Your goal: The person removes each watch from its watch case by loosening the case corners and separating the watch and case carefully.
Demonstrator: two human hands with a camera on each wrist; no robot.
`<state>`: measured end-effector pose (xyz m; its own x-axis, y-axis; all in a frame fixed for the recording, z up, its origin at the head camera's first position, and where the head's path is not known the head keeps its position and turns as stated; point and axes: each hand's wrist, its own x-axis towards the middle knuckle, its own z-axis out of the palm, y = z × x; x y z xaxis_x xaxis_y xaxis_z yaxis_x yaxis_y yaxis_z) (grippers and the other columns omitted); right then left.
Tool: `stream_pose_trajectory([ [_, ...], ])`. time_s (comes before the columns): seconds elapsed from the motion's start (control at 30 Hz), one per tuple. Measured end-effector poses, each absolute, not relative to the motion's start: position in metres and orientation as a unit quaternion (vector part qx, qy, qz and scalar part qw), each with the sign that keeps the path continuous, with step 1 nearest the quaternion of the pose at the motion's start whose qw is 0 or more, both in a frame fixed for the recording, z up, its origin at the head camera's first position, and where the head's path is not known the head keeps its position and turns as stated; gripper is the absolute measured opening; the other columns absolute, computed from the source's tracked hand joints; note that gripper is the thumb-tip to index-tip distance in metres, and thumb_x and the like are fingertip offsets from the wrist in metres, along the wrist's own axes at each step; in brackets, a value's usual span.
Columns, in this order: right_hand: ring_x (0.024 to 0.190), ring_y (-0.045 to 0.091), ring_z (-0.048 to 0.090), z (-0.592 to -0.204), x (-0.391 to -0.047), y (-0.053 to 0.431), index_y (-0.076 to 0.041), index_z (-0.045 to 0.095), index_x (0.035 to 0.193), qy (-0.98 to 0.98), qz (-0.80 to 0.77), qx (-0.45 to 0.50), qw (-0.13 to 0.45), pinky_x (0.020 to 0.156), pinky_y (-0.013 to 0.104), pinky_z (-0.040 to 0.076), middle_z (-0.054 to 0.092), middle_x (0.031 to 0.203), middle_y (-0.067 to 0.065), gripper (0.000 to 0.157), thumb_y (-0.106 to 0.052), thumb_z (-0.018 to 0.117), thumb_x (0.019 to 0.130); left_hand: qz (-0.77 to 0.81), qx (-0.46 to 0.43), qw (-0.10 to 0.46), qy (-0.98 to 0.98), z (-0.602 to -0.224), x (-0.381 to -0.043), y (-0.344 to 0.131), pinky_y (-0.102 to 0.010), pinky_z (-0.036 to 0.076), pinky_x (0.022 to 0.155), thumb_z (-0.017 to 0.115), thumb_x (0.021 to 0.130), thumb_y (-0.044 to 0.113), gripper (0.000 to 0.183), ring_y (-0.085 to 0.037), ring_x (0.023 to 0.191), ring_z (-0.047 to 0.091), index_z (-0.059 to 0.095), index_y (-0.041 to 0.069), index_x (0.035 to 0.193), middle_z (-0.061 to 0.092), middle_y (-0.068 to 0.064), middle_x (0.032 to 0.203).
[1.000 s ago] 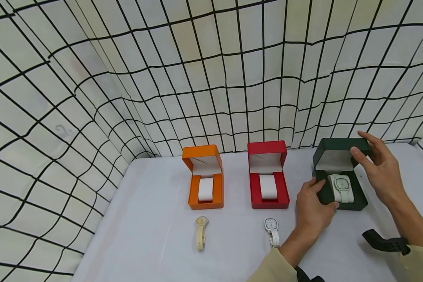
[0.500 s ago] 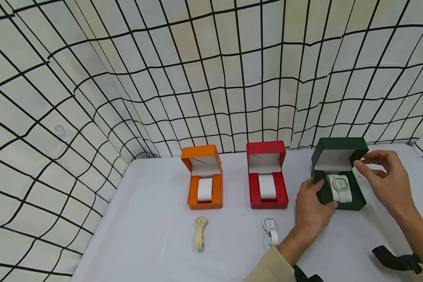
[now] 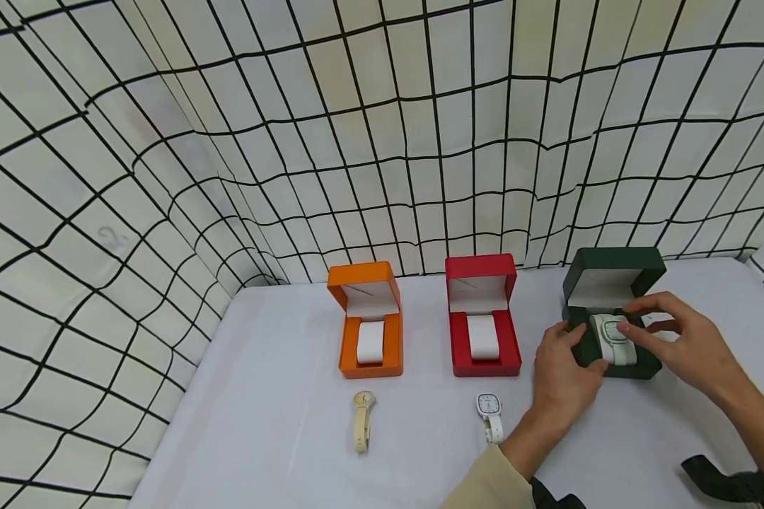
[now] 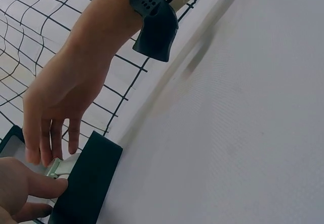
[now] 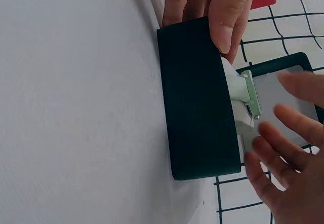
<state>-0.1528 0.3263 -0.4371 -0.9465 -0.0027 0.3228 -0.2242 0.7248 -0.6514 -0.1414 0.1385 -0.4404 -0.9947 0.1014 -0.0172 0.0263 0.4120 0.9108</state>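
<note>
An open dark green watch box (image 3: pixel 586 352) stands at the right, holding a pale green watch (image 3: pixel 613 331) on a white cushion. My left hand (image 3: pixel 563 375) grips the box's left side; in the right wrist view its thumb (image 5: pixel 223 36) lies over the rim. Over the watch hovers my right hand (image 3: pixel 684 343), thumb and fingers spread to either side of it. In the right wrist view those fingers (image 5: pixel 283 158) are apart from the watch. A white square-faced watch (image 3: pixel 489 405) and a cream round-faced watch (image 3: pixel 363 399) lie on the table.
A red watch box (image 3: pixel 487 371) and an orange watch box (image 3: pixel 372 371) stand open to the left, each with a bare white cushion. Behind the white-covered table (image 3: pixel 280 410), black netting (image 3: pixel 407 155) hangs against a white backing.
My right hand has left the green box's lid, first drawing back right, then coming down and left over the pale green watch. The left hand stays on the box.
</note>
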Motion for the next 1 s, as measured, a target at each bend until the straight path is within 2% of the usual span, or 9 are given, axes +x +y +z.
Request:
stream_pose_trajectory([
  [0.1, 0.104, -0.017, 0.039, -0.4386, -0.1539, 0.3274, -0.009, 0.064, 0.131, -0.927, 0.348, 0.082, 0.113, 0.079, 0.006, 0.041, 0.059, 0.127, -0.002, 0.047, -0.025, 0.083, 0.090, 0.543, 0.036, 0.034, 0.838, -0.4409, -0.1416, 0.1394, -0.028, 0.050, 0.108, 0.084, 0.087, 0.016, 0.055, -0.005, 0.132, 0.052, 0.067, 0.024, 0.140, 0.056, 0.010, 0.147],
  [0.23, 0.112, 0.011, 0.047, -0.4403, -0.1574, 0.3283, -0.009, 0.063, 0.136, -0.940, 0.319, 0.093, 0.075, 0.075, 0.020, 0.044, 0.059, 0.134, 0.021, 0.058, -0.030, 0.086, 0.086, 0.545, 0.036, 0.035, 0.837, -0.4406, -0.1419, 0.1402, -0.025, 0.051, 0.106, 0.083, 0.088, 0.015, 0.055, -0.005, 0.131, 0.052, 0.068, 0.022, 0.139, 0.057, 0.010, 0.146],
  [0.33, 0.111, 0.031, 0.050, -0.4415, -0.1598, 0.3278, -0.007, 0.064, 0.136, -0.944, 0.305, 0.104, 0.069, 0.075, 0.023, 0.044, 0.061, 0.132, 0.024, 0.060, -0.031, 0.086, 0.085, 0.545, 0.037, 0.035, 0.837, -0.4402, -0.1420, 0.1401, -0.025, 0.051, 0.106, 0.083, 0.088, 0.015, 0.054, -0.005, 0.131, 0.053, 0.068, 0.022, 0.139, 0.057, 0.009, 0.146],
  [0.57, 0.106, 0.021, 0.052, -0.4393, -0.1611, 0.3269, -0.008, 0.068, 0.131, -0.946, 0.292, 0.114, 0.084, 0.072, 0.018, 0.045, 0.066, 0.126, 0.023, 0.058, -0.029, 0.090, 0.082, 0.545, 0.037, 0.041, 0.836, -0.4392, -0.1417, 0.1398, -0.023, 0.053, 0.105, 0.084, 0.088, 0.014, 0.055, -0.005, 0.132, 0.053, 0.067, 0.022, 0.140, 0.056, 0.009, 0.147],
  [0.7, 0.104, 0.029, 0.061, -0.4374, -0.1589, 0.3252, -0.010, 0.066, 0.132, -0.948, 0.289, 0.104, 0.085, 0.071, 0.026, 0.048, 0.065, 0.127, 0.023, 0.060, -0.029, 0.091, 0.081, 0.544, 0.038, 0.041, 0.837, -0.4386, -0.1411, 0.1398, -0.023, 0.053, 0.104, 0.083, 0.088, 0.014, 0.056, -0.006, 0.132, 0.053, 0.067, 0.022, 0.140, 0.056, 0.008, 0.147],
  [0.77, 0.101, 0.042, 0.064, -0.4367, -0.1571, 0.3241, -0.009, 0.065, 0.133, -0.948, 0.289, 0.097, 0.088, 0.069, 0.029, 0.049, 0.064, 0.127, 0.023, 0.062, -0.029, 0.091, 0.080, 0.543, 0.039, 0.042, 0.838, -0.4383, -0.1410, 0.1401, -0.024, 0.052, 0.106, 0.083, 0.088, 0.014, 0.056, -0.006, 0.133, 0.053, 0.066, 0.022, 0.141, 0.056, 0.008, 0.147],
  [0.8, 0.100, 0.042, 0.064, -0.4364, -0.1563, 0.3239, -0.009, 0.065, 0.133, -0.947, 0.290, 0.097, 0.093, 0.069, 0.028, 0.049, 0.064, 0.127, 0.022, 0.063, -0.028, 0.091, 0.080, 0.543, 0.040, 0.042, 0.838, -0.4383, -0.1410, 0.1403, -0.025, 0.052, 0.106, 0.083, 0.088, 0.014, 0.055, -0.006, 0.133, 0.053, 0.066, 0.022, 0.141, 0.056, 0.008, 0.148],
  [0.9, 0.102, 0.011, 0.063, -0.4363, -0.1542, 0.3240, -0.010, 0.065, 0.133, -0.942, 0.297, 0.102, 0.115, 0.069, 0.016, 0.048, 0.065, 0.123, 0.017, 0.063, -0.024, 0.092, 0.079, 0.540, 0.046, 0.042, 0.839, -0.4385, -0.1413, 0.1403, -0.026, 0.050, 0.109, 0.082, 0.089, 0.015, 0.055, -0.007, 0.134, 0.052, 0.066, 0.021, 0.141, 0.055, 0.007, 0.148],
  [1.0, 0.099, -0.019, 0.045, -0.4357, -0.1529, 0.3241, -0.010, 0.065, 0.133, -0.934, 0.310, 0.114, 0.137, 0.076, 0.001, 0.042, 0.065, 0.120, 0.012, 0.062, -0.019, 0.092, 0.079, 0.540, 0.048, 0.047, 0.839, -0.4389, -0.1412, 0.1399, -0.027, 0.050, 0.110, 0.082, 0.090, 0.015, 0.055, -0.007, 0.135, 0.051, 0.065, 0.021, 0.142, 0.054, 0.007, 0.150],
])
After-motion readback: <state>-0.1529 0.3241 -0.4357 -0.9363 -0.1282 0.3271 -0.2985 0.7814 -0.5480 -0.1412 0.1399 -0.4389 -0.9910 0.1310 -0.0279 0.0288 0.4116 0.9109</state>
